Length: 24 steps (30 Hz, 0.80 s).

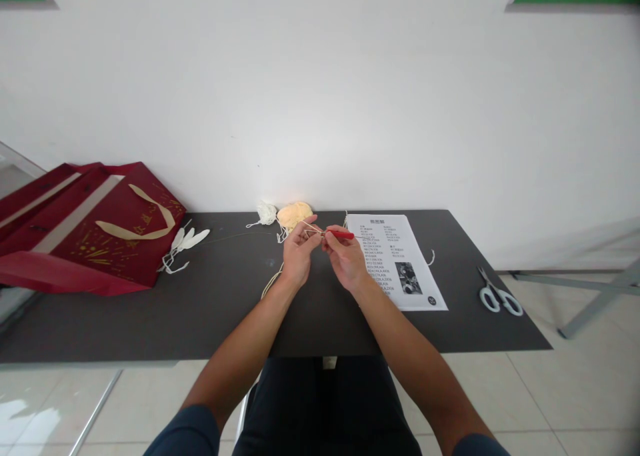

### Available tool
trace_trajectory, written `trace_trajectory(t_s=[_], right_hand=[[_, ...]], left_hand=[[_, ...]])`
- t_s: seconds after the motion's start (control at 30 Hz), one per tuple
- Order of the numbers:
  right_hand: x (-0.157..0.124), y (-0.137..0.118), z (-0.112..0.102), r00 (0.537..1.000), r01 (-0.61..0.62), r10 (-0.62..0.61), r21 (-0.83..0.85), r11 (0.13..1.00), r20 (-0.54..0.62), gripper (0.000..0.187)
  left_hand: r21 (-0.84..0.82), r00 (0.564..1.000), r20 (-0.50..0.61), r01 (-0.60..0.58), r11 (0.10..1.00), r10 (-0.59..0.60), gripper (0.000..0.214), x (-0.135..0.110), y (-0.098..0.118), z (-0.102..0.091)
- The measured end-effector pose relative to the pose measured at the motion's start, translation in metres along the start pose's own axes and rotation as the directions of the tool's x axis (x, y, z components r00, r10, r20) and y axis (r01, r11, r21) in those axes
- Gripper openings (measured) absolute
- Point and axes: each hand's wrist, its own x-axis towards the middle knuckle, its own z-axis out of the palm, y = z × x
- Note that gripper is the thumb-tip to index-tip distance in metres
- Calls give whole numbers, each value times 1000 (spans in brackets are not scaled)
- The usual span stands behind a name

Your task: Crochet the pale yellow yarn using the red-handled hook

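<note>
Above the middle of the dark table, my two hands meet at their fingertips. My right hand [345,255] is closed around a crochet hook with a red handle [344,235], its tip end pointing toward the other hand. Cream yarn [311,227] runs over the raised index finger of my left hand [300,248], whose thumb and fingers pinch it by the hook. A strand of that yarn hangs below the left wrist. Whatever small stitches lie between the fingertips are hidden. Just behind the left hand sit a pale yellow yarn ball [295,214] and a white yarn ball [267,213].
A printed pattern sheet [400,269] lies right of my hands, partly under the right one. Scissors [500,296] rest near the table's right end. At left lies a red gift bag [115,229], with white leaf-shaped pieces [184,241] beside it. A wall borders the table's back edge.
</note>
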Motion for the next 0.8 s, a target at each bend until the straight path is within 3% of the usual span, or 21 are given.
trace_trajectory(t_s=[0.17, 0.8], right_hand=[[-1, 0, 0, 1000, -5, 5, 3, 1000, 12, 25], [-3, 0, 5, 1000, -28, 28, 54, 998, -3, 26]], left_hand=[[68, 999, -40, -34, 997, 36, 41, 0, -1, 0], [224, 993, -6, -115, 968, 119, 63, -6, 7, 3]])
